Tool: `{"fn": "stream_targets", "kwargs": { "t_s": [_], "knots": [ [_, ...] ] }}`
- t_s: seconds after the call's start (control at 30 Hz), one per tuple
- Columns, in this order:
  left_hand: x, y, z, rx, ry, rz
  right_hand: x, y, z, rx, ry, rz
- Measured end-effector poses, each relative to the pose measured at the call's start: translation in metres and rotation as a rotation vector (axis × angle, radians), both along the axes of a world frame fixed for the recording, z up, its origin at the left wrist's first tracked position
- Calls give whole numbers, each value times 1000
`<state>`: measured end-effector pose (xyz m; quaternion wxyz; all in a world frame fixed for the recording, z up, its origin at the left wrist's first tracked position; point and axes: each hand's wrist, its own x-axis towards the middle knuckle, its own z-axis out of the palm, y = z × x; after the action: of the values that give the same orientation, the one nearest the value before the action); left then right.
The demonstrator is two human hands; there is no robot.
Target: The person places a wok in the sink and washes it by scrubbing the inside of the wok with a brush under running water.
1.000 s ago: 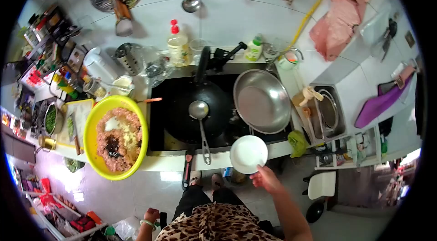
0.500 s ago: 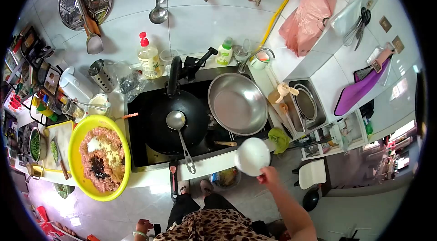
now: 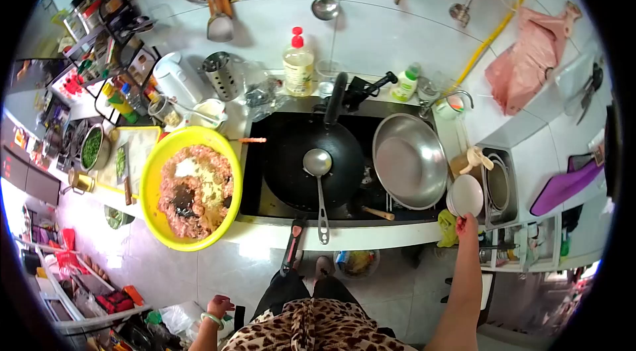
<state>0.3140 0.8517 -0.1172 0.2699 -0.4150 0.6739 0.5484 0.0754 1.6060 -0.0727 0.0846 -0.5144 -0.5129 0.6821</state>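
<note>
White bowl carried right to the sink

The right hand [image 3: 466, 224] has moved the white bowl [image 3: 464, 196] from the counter's [image 3: 265, 234] front edge to the sink's [image 3: 511, 216] left edge, uncovering a wooden handle [image 3: 379, 212] by the stove's [image 3: 344, 223] front edge.

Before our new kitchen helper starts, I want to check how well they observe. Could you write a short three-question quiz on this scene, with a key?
1. Which of the person's hands holds the white bowl?
2. True or false: the scoop end of the ladle lies in the wok.
3. The minced meat sits in the: A) kettle; B) steel bowl; C) yellow basin.

Key:
1. The right hand.
2. True.
3. C.
</note>
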Motion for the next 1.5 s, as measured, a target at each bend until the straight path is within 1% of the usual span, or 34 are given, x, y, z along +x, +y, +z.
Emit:
{"fn": "stream_targets", "kwargs": {
  "t_s": [0.03,0.17,0.23,0.3,0.33,0.37,0.43,0.47,0.53,0.57,0.63,0.67,0.7,0.73,0.77,0.8,0.87,0.9,0.93,1.0,1.03,1.07,1.1,1.17,1.23,1.27,1.33,1.37,1.43,1.47,1.5],
  "knots": [
    [1,1,2,-18,-12,-7,-1,0,-5,-2,-2,15],
    [-3,8,11,39,139,33,2,0,-7,30,84,4],
    [-18,17,22,65,132,24,2,-9,-4,-30,144,-177],
    [-35,29,35,90,162,24,8,-25,12,-51,136,-212],
    [-43,33,38,97,266,-17,13,-35,19,-75,127,-251],
    [-50,37,42,44,285,-87,21,-42,20,-73,128,-247],
    [-73,49,64,-69,324,-220,41,-50,24,17,63,-150],
    [-85,57,81,-259,389,-396,47,-57,28,27,60,-154],
    [-109,76,103,-364,582,-526,60,-84,35,360,92,11],
    [-121,86,115,-426,679,-585,62,-105,40,409,127,182],
    [-148,105,129,-236,807,-589,54,-166,64,420,109,459],
    [-164,118,134,-31,768,-471,39,-201,80,387,63,560],
    [-179,132,138,173,724,-354,26,-232,89,342,106,628],
    [-194,143,132,310,721,-289,12,-250,93,308,155,790],
    [-210,153,124,447,715,-224,-7,-269,100,409,202,939],
    [-229,164,130,523,644,-166,-27,-281,102,407,253,985],
    [-263,183,142,672,492,-29,-74,-306,118,278,223,934],
    [-278,189,147,743,418,50,-101,-305,121,357,264,982],
    [-289,194,149,745,417,58,-131,-302,118,330,278,896],
    [-307,201,147,848,379,113,-194,-283,114,372,289,793],
    [-315,203,144,842,374,125,-225,-270,109,339,280,746],
    [-319,205,140,893,365,156,-255,-257,99,302,266,704],
    [-324,206,138,943,360,190,-286,-247,86,219,177,655],
    [-335,206,137,926,352,231,-322,-241,68,58,160,628],
    [-345,206,130,963,341,342,-340,-246,61,-49,176,646],
    [-351,208,128,956,344,348,-346,-247,56,-55,177,653],
    [-363,212,123,980,288,392,-351,-249,44,-205,172,592],
    [-370,217,118,975,284,401,-355,-250,40,-210,164,598],
    [-388,234,111,1056,226,446,-360,-255,35,-144,224,563],
    [-397,246,113,1005,201,460,-361,-257,36,-134,220,555],
    [-407,257,108,1036,202,456,-363,-260,38,-131,221,565]
  ]
}}
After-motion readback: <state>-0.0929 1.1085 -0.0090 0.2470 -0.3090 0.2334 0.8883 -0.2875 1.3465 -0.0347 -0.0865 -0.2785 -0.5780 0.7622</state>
